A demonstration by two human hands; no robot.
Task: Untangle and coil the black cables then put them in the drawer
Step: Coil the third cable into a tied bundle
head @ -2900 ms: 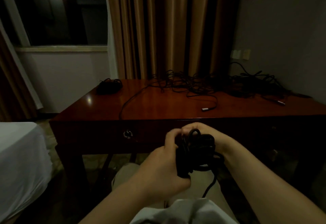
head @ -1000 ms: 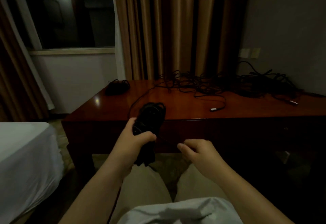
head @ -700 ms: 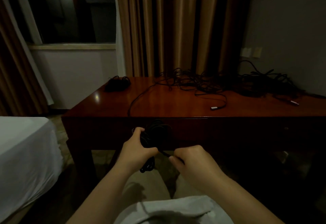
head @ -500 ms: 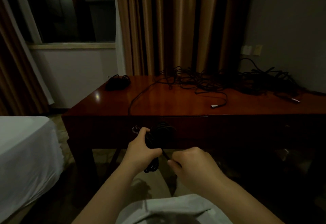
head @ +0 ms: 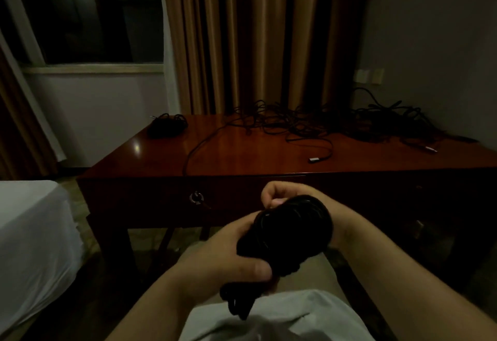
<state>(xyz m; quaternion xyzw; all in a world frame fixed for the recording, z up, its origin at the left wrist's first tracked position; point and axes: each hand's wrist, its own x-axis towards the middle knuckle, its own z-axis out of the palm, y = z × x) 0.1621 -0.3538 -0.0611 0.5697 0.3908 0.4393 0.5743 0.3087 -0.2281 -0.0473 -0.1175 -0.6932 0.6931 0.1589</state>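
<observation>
The left hand comes in from the lower left with the forearm angled up toward the middle of the view, and its fingers and thumb are curled round the lower part of a coiled black cable bundle. The thumb lies across the near side of the bundle, pointing right, and a short dark loop of the same cable hangs out below the fist, over the person's lap.

The right hand reaches in from the lower right, its forearm crossing behind the bundle, wrist bent so the hand sits at the bundle's top end. Its fingers are curled in and pinch at the upper left edge of the coil; exactly which strand they hold is too dark to tell.

The bundle is held in the air between both hands, in front of the desk and above the person's pale trousers, tilted so its top leans to the right.

The drawer in the desk front is closed, with a metal ring handle to the left of the hands.

On the desk top, a tangle of black cables spreads along the back edge toward the right, with 1 strand trailing forward to the front edge and another ending in a small pale plug. A smaller coiled cable lies at the back left corner.

A white-covered bed stands at the left, and curtains hang behind the desk.
</observation>
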